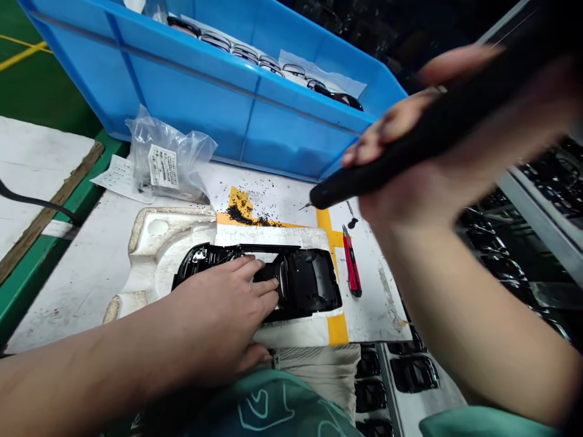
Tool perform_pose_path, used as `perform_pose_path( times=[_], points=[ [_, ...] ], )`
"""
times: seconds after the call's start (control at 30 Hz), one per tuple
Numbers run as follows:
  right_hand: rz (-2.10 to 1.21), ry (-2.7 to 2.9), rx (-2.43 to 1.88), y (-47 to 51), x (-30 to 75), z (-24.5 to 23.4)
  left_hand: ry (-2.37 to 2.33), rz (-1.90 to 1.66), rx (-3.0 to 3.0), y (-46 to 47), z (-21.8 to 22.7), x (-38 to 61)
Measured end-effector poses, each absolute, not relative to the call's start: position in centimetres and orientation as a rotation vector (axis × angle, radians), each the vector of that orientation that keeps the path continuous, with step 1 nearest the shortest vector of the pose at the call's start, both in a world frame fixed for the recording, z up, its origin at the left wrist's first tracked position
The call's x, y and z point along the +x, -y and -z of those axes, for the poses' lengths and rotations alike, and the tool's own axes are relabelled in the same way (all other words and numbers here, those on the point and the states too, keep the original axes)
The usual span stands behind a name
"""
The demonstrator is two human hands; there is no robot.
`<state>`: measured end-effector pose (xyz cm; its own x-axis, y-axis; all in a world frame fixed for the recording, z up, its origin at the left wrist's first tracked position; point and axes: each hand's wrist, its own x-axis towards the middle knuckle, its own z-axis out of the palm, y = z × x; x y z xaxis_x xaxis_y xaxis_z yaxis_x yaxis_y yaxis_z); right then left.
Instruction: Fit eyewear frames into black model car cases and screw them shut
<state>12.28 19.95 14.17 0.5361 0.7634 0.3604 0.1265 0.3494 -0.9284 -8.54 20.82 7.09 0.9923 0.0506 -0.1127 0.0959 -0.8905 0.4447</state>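
Observation:
My left hand (237, 291) lies with fingers stretched out across a glossy black model car body (314, 279), pressing it down. The car body sits in a white foam cradle (150, 243), and my hand covers part of it. My right hand (410, 158) is raised and closed around a black electric screwdriver (387, 170). The screwdriver's thin bit points down left, above the bench and apart from the car body. Tiny black screws (246, 215) lie scattered behind the cradle. A red utility knife (351, 267) rests to the right of the car body.
A large blue bin (204, 91) with glossy parts stands behind. A clear plastic bag (173, 158) with a label is at the back left. Yellow tape (337, 328) marks the white board. Trays of black car bodies (414, 373) lie at the lower right.

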Motion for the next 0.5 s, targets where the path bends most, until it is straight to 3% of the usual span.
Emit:
perform_pose_path(
  times=[0.1,0.27,0.5],
  points=[
    [-0.314,0.981,-1.08,-22.8,12.9,-10.5,-0.103,0.157,2.643,-20.9,-7.2,-8.4],
    [-0.354,1.003,-1.068,-24.3,13.4,-6.7,-0.111,0.149,2.631,-20.8,-7.1,-8.3],
    [-0.377,0.963,-1.023,-23.4,12.9,-9.3,-0.119,0.088,2.519,-21.2,-7.8,-8.0]
  ],
)
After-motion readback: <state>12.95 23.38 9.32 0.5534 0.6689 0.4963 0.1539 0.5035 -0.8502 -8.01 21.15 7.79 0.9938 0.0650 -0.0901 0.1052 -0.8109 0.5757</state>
